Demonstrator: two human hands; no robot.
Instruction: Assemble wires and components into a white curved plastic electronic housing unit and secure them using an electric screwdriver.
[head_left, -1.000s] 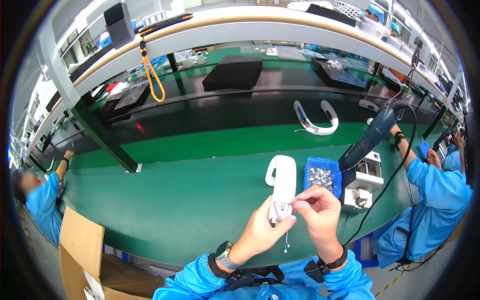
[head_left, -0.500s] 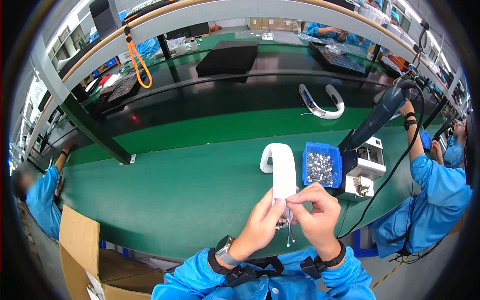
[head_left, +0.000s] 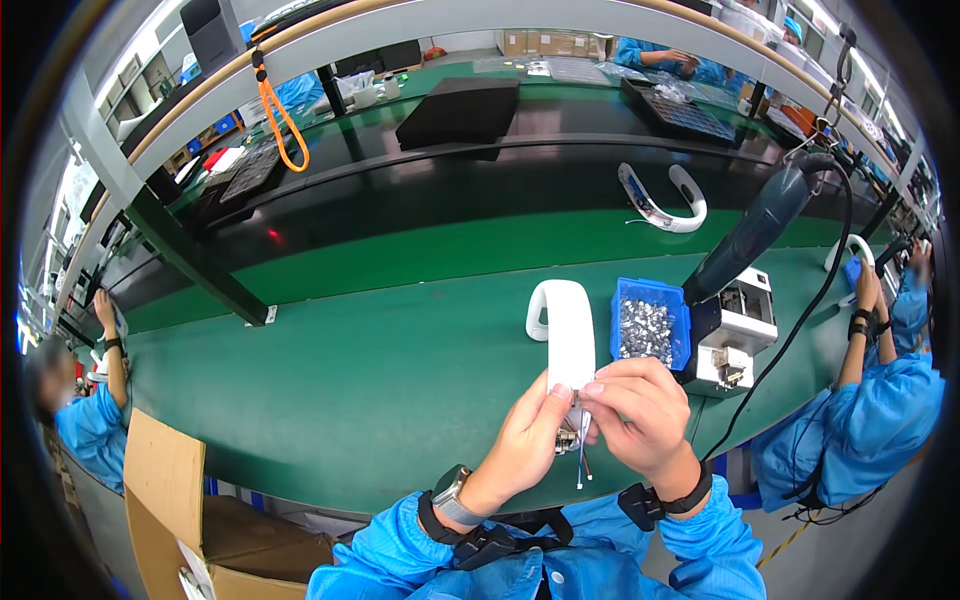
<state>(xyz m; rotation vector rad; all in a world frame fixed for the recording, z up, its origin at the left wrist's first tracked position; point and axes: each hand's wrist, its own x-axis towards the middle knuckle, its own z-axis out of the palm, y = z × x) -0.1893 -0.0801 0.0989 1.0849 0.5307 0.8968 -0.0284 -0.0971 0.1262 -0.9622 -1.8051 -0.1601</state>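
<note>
A white curved neckband (head_left: 571, 345) stands up from my left hand (head_left: 522, 437), which is closed round its near end with the thumb on top. Against that same end, my right hand (head_left: 642, 412) has thumb and fingertips pinched together; whatever is between them is too small to make out. Thin wires (head_left: 584, 462) with small plugs dangle below the fingers, beside a small metallic part (head_left: 567, 440) partly hidden by my hands. Just right of the neckband sits a blue bin (head_left: 650, 288) of small metal pieces (head_left: 645, 328).
A dark power screwdriver (head_left: 752, 232) hangs by its cable over a small white-and-black machine (head_left: 748, 318) right of the bin. Another white neckband (head_left: 668, 213) lies on the dark conveyor (head_left: 540, 190). An opened cardboard box (head_left: 165, 465) stands lower left. Co-workers sit at both sides.
My right hand has shifted slightly at the neckband's end, its fingers more upright. The neckband on the conveyor has moved right. The right co-worker's hand left the screwdriver and now holds a white curved piece.
</note>
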